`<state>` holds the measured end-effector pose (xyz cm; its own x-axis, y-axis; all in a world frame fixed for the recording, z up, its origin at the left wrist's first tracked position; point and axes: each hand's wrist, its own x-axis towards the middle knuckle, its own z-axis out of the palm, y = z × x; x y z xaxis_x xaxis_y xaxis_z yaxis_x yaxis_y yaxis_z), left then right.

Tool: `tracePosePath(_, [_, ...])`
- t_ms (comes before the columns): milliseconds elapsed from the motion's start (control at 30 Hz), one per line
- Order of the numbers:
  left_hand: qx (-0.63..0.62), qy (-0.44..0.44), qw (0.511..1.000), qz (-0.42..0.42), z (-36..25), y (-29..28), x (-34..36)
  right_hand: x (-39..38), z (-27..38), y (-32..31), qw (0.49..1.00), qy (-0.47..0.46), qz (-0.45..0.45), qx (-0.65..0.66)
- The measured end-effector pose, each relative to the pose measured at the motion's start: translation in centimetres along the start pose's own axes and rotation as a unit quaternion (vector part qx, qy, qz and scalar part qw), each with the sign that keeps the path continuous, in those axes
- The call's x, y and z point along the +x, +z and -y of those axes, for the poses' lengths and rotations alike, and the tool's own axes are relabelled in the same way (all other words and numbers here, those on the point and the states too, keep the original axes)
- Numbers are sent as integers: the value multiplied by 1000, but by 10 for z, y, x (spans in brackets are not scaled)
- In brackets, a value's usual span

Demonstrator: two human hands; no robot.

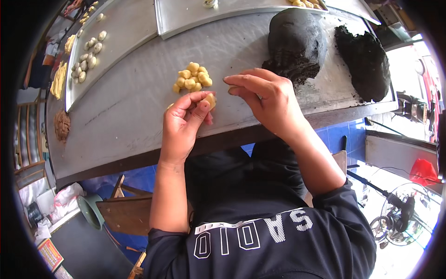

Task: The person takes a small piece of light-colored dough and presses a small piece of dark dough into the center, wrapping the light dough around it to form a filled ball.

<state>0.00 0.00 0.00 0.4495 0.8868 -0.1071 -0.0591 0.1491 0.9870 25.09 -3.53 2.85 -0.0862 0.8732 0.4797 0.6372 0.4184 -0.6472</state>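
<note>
My left hand (183, 123) is closed around a small pale-yellow dough piece (211, 101), pinched between thumb and fingers at the table's near side. Just beyond it lies a little pile of yellow dough balls (191, 78) on the metal tabletop (139, 107). To the right, my right hand (267, 95) hovers with its fingers stretched toward the left hand. A narrow gap shows between its thumb and index finger, with nothing visible in it; the fingertips look dark. Behind this hand sits a large, smooth black dough mound (297, 39), torn along its near edge.
A flatter black dough lump (364, 63) lies at the far right. On the left, a metal tray (118, 39) carries several grey-white balls (83, 65). Another tray (209, 21) stands at the back. Brown dough (62, 125) and yellow strips (58, 81) lie near the left edge.
</note>
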Motion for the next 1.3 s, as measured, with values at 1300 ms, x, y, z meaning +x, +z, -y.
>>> tracePosePath(1300, [406,226,879,-103,-26,3,-20,10,11,-2,999,4,14,-52])
